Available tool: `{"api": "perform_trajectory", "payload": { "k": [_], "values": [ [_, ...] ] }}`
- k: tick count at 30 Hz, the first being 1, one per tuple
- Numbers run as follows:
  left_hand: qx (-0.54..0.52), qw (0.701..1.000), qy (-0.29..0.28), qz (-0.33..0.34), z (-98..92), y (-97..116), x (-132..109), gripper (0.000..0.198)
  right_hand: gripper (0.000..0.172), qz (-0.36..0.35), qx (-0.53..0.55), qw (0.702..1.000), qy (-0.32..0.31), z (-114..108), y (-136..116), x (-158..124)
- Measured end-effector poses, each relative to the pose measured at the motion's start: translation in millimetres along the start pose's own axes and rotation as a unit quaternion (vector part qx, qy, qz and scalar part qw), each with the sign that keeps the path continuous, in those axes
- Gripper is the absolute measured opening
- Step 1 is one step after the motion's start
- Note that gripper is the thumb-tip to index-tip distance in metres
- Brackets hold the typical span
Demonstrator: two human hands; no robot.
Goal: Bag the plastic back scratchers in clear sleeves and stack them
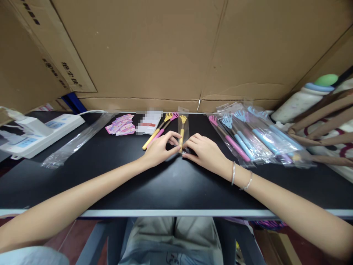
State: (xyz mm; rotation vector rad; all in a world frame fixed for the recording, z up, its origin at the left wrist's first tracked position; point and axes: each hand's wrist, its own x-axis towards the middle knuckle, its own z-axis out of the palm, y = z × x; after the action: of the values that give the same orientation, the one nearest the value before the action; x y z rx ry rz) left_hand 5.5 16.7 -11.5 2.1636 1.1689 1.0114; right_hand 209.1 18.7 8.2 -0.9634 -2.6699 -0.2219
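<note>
A yellow back scratcher (181,135) lies inside a clear plastic bag (187,128) in the middle of the table, its claw end pointing away from me. My left hand (162,148) pinches the handle near its lower end through the bag. From the other side, my right hand (203,151) has its fingers closed at the bag's bottom end; the exact grip is partly hidden. Just beyond my left hand rest two unbagged back scratchers, a yellow one (151,138) and a pink one (162,129), side by side.
Pink printed cards (121,125) and a white stack (150,123) lie at the back left. Beside them are empty plastic bags (78,141) and a white power strip (45,134). Several bagged back scratchers (245,138) cover the right, near a bottle (300,101). Cardboard (154,51) walls the back.
</note>
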Motion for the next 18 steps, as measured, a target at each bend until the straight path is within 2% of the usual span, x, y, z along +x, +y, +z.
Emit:
{"api": "perform_trajectory", "payload": {
  "k": [8, 18],
  "values": [
    [-0.065, 0.998, -0.018, -0.009, 1.5, -2.5, 2.6, 0.025, 0.022, 0.009, 0.022, 1.0, -0.005, -0.7, 0.6, -0.2],
    [-0.191, 0.981, 0.002, -0.02, 5.8, -2.0, 4.1, 0.022, 0.019, 0.025, 0.069, 0.997, 0.014, -4.3, -1.7, 0.1]
  ]
}}
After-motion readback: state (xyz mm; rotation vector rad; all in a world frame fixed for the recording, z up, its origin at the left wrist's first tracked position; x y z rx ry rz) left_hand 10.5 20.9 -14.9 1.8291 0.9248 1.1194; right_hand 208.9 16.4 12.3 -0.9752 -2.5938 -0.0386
